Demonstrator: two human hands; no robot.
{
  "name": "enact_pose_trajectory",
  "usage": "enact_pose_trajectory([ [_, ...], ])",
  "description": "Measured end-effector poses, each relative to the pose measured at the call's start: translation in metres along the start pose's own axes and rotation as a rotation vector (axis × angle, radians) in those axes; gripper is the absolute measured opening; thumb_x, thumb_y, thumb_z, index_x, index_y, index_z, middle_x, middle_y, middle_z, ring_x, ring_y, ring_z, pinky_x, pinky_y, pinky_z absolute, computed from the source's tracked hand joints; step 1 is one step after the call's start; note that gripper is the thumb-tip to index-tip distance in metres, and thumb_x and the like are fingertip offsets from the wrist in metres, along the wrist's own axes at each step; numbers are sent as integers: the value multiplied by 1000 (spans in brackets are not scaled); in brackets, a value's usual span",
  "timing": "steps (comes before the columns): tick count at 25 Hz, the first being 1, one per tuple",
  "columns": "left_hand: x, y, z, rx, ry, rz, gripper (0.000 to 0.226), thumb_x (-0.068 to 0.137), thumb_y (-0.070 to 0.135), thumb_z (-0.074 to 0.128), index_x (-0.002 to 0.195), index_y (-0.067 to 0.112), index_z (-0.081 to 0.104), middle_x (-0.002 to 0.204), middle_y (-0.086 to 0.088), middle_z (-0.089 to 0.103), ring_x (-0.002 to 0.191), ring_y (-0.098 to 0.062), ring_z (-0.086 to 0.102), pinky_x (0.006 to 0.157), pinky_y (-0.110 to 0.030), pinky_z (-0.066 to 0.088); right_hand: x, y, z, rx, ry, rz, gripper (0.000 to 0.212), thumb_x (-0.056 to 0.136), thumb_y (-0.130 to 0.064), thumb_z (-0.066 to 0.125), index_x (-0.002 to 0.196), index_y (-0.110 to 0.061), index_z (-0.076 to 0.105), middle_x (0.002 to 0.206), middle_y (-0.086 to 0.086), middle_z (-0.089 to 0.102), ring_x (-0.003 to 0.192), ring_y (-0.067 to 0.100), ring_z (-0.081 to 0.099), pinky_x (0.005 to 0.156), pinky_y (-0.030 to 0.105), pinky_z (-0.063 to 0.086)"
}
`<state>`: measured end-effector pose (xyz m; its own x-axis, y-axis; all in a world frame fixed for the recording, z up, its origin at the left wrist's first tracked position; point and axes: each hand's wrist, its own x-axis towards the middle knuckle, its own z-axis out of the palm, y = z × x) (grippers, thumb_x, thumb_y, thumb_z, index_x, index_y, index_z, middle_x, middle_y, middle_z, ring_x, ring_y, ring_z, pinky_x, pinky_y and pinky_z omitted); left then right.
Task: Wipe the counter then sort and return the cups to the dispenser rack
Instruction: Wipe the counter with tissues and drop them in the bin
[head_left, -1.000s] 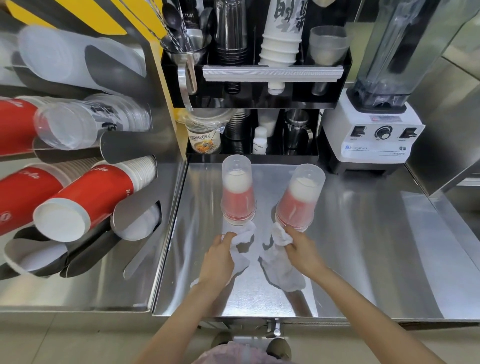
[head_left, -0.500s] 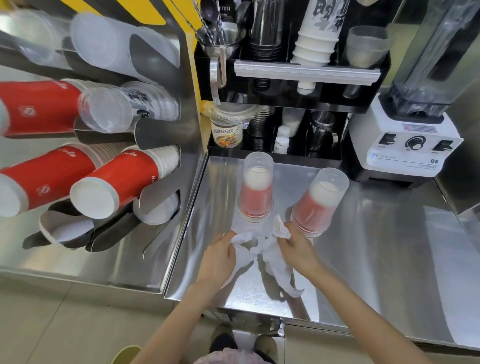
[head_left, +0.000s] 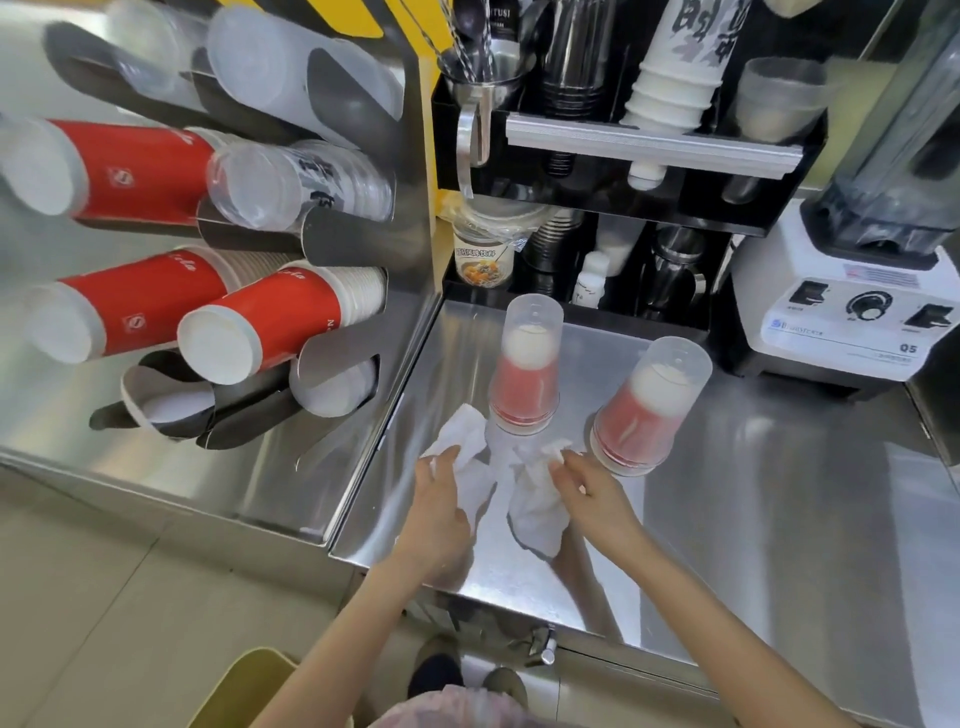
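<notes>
A crumpled white cloth (head_left: 535, 506) lies on the steel counter (head_left: 753, 519) in front of two upside-down cup stacks. Each stack is a clear plastic cup over a red paper cup: the left stack (head_left: 525, 371) stands upright, the right stack (head_left: 644, 405) leans right. My left hand (head_left: 441, 512) presses on the cloth's left part, fingers curled on it. My right hand (head_left: 589, 486) pinches the cloth's right part, close to the right stack's rim. The dispenser rack (head_left: 337, 239) on the left holds red paper cups (head_left: 270, 322) and clear cups (head_left: 291, 182) in angled tubes.
A white blender (head_left: 852, 306) stands at the back right. A black shelf (head_left: 649, 150) behind the stacks carries cup stacks, a steel jug with spoons and bottles. A yellow bin (head_left: 249, 691) sits on the floor below the counter's front edge.
The view has swung left and closer to the rack. Both hands have shifted on the cloth, bunching it nearer the two cup stacks; the stacks have not moved.
</notes>
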<state>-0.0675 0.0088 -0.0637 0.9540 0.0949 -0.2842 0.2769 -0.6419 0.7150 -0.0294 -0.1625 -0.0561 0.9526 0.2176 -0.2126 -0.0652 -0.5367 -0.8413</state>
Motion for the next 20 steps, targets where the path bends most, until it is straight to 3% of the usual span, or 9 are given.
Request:
enact_pose_trajectory([
  [3,-3,-2,4,-29,78,2,57,85,-7,37,138,9,22,137,-18,33,115,-29,44,76,-7,24,-5,5,-4,1,33,-55,41,84,-6,54,121,-22,49,104,-8,52,87,5,48,67,-2,33],
  [6,-10,-3,6,-61,144,12,49,89,7,44,136,12,29,135,-10,44,119,-25,46,82,-12,28,-5,8,-5,49,28,-36,49,79,-4,60,122,-21,46,109,-11,51,97,9,47,70,5,34],
  [8,-19,-3,7,-92,202,0,46,89,13,47,134,15,34,124,-8,54,104,-26,56,76,-19,39,-4,10,-3,32,13,-48,40,78,-5,61,115,-18,52,107,-8,54,96,11,49,71,9,37],
  [11,-34,-6,7,-139,306,-35,41,88,19,50,128,17,41,104,3,53,65,-16,56,51,-8,41,-5,6,2,59,-16,-95,29,80,-5,60,106,-17,56,100,-8,56,83,4,51,62,-2,39],
  [15,-54,-22,5,-136,455,-92,40,86,25,55,122,13,46,107,2,51,88,-14,47,65,-12,27,-8,-6,15,75,-121,-155,24,82,-8,57,99,-24,53,97,-12,57,81,-1,52,57,0,41],
  [20,-90,-56,-5,-138,638,-174,35,82,28,60,112,10,52,102,4,42,88,-14,46,63,-12,28,-18,-28,50,93,-242,-233,25,85,-12,53,97,-34,51,92,-18,58,82,-2,55,56,0,41],
])
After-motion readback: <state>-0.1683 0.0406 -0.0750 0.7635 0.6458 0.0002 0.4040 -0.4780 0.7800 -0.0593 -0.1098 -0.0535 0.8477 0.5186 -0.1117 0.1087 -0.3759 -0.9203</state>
